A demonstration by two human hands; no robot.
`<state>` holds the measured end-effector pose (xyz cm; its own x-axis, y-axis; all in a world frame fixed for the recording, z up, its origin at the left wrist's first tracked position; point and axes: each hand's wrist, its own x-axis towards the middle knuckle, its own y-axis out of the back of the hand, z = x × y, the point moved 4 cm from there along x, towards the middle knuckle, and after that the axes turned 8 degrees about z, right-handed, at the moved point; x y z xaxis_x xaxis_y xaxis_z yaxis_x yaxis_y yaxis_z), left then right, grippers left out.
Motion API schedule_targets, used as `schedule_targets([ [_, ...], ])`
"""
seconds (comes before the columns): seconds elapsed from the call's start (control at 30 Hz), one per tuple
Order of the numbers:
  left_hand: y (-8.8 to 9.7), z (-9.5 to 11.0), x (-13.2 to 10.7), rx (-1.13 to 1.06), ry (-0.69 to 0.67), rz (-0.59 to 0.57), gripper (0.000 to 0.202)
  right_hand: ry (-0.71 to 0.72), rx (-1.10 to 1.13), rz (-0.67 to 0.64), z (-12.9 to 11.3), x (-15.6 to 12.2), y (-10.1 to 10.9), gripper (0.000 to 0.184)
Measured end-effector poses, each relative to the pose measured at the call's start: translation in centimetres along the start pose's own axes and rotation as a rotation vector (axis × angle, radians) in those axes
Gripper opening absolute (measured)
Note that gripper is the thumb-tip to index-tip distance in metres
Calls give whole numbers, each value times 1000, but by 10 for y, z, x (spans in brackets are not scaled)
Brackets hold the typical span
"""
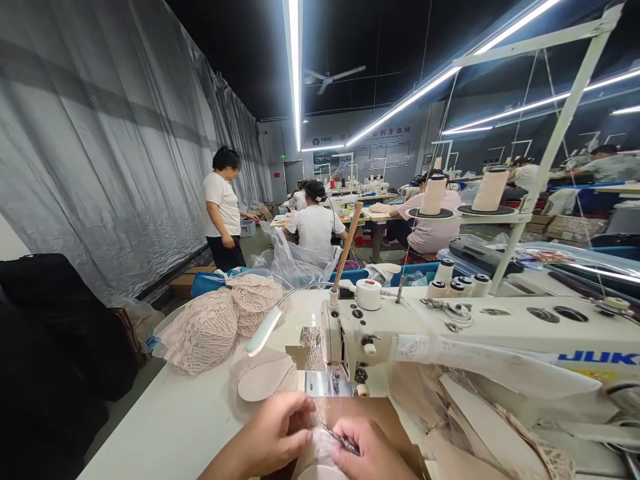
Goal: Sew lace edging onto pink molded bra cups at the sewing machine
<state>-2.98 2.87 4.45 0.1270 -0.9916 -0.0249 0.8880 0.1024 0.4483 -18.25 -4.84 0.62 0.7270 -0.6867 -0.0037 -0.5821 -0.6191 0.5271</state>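
Just in front of the sewing machine (350, 347), both my hands work at a pale lace-edged fabric piece (320, 448). My left hand (280, 430) is closed at the left edge of this piece, thumb and curled fingers gripping it. In my right hand (367, 448) is a small dark metal thread snip (344, 440), its tip pointing at the sheer lace between the hands. The snip's handle is partly hidden by my fingers. Sheer netting runs from the fabric up to the metal needle plate (320, 383). Brown cardboard (367, 417) lies under my hands.
Bundled beige lace cups (207, 330) and a bagged pale cup (267, 379) lie left on the table. A lamp (264, 331) bends over them. Beige pieces in clear plastic (465, 407) sit right. Thread cones (434, 193) stand behind the machine. A person (223, 200) stands ahead; others sit.
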Motion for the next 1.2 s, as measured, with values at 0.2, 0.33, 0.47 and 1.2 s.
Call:
schedule_targets([
  [0.2, 6, -9, -23, -105, 229, -191, 44, 25, 263, -55, -5, -5, 4, 23],
  [0.33, -17, 3, -24, -628, 201, -341, 53, 93, 526, -187, -7, -9, -1, 36],
  [0.47, -32, -7, -13, -823, 288, -196, 55, 73, 535, -127, -1, -7, -1, 38],
  [1.2, -18, -28, 22, -592, 325, -265, 36, -64, 166, 103, 3, -6, 17, 8],
])
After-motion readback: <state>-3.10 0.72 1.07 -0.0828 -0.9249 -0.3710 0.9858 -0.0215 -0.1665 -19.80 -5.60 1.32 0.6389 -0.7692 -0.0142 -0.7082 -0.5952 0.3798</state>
